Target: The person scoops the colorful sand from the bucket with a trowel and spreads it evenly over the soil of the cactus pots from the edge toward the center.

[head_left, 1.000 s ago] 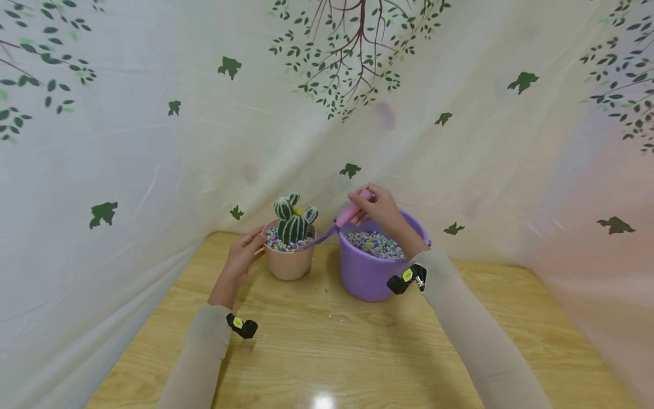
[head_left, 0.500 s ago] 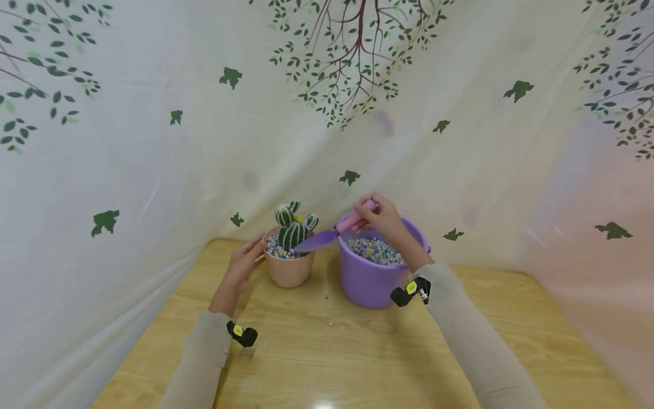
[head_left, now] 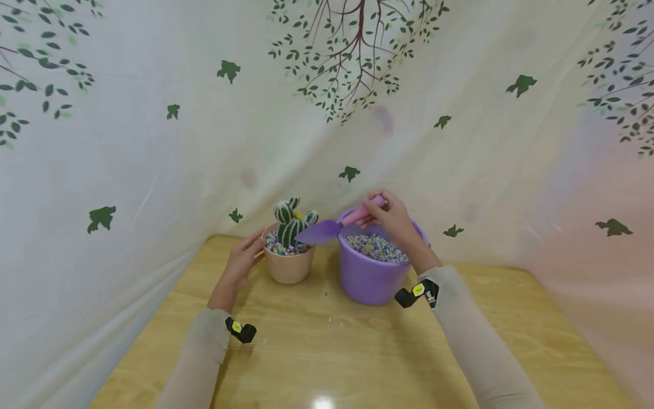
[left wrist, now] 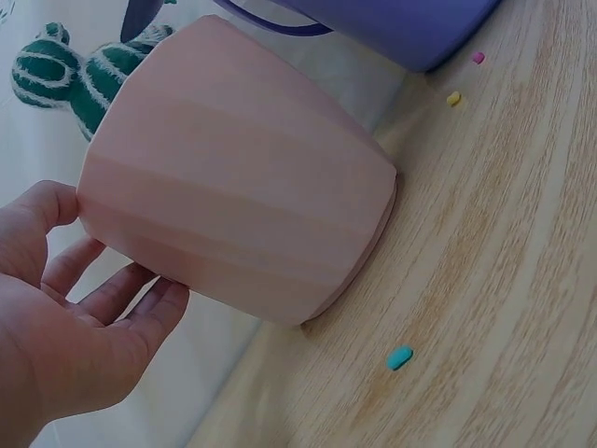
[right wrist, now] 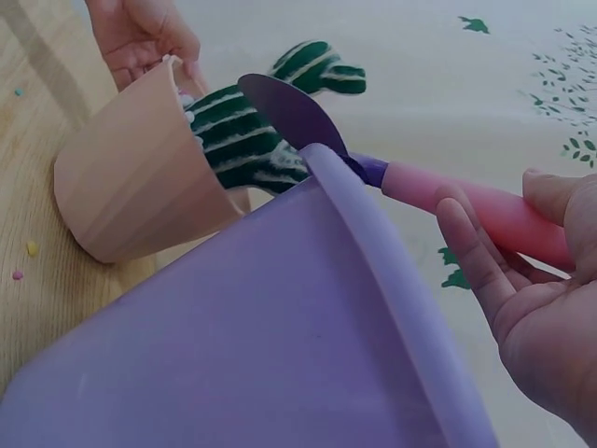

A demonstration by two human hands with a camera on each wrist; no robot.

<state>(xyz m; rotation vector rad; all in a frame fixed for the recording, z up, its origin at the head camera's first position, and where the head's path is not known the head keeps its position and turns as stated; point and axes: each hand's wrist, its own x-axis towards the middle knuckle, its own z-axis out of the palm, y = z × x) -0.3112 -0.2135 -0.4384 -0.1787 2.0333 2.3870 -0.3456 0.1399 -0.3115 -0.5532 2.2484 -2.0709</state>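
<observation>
My right hand (head_left: 392, 218) grips the pink handle of a small garden trowel (head_left: 319, 232). Its purple blade hangs over the right rim of a peach flower pot (head_left: 289, 268), beside a green-and-white striped cactus (head_left: 290, 230). No pebbles show on the blade. Colourful small pebbles (head_left: 276, 248) surround the cactus base. At the pot's left, my left hand (head_left: 242, 261) touches the wall with relaxed fingers; in the left wrist view the thumb (left wrist: 58, 203) lies at the rim. The trowel's neck is just above the rim of a purple bucket (right wrist: 233, 345) in the right wrist view.
The purple bucket holds many more colourful pebbles (head_left: 378, 247) and stands right of the pot. A few stray pebbles, one of them turquoise (left wrist: 399, 357), lie on the wooden table (head_left: 306, 352). A leaf-patterned cloth (head_left: 286, 142) hangs close behind and at both sides.
My right hand has shifted slightly right with the trowel. The blade, seen nearly edge-on before, has turned so its broad face shows, and its tip has risen. My left hand stays at the pot.
</observation>
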